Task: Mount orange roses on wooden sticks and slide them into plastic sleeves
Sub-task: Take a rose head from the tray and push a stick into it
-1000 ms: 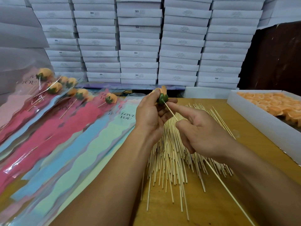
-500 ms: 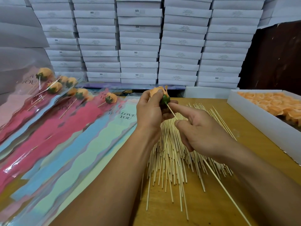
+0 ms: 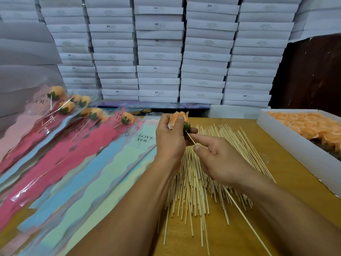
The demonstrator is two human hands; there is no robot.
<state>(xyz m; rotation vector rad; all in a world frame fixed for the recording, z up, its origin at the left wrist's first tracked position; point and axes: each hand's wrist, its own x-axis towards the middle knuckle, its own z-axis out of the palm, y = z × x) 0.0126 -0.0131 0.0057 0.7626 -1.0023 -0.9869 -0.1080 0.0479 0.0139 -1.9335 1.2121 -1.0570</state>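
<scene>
Just above the middle of the frame, the left hand (image 3: 170,139) has its grip closed around an orange rose (image 3: 178,117): pale peach petals rise above the fingers, and the thumb lies across the bloom next to its dark green base. A thin wooden stick (image 3: 239,211) enters that green base and runs down to the lower right; the right hand (image 3: 219,161) pinches it between thumb and forefinger just below the rose.

Under both hands a loose heap of wooden sticks (image 3: 193,191) fans over the yellow-brown bench (image 3: 287,163). In the left half of the frame lie overlapping plastic sleeves (image 3: 77,174) in pink, red, blue and pale green, some printed "LOVE YOU". The ones at the upper left already hold sleeved roses (image 3: 127,118) on sticks. At the right edge a white tray (image 3: 287,139) holds more orange blooms. Stacked white boxes (image 3: 158,52) fill the top of the frame.
</scene>
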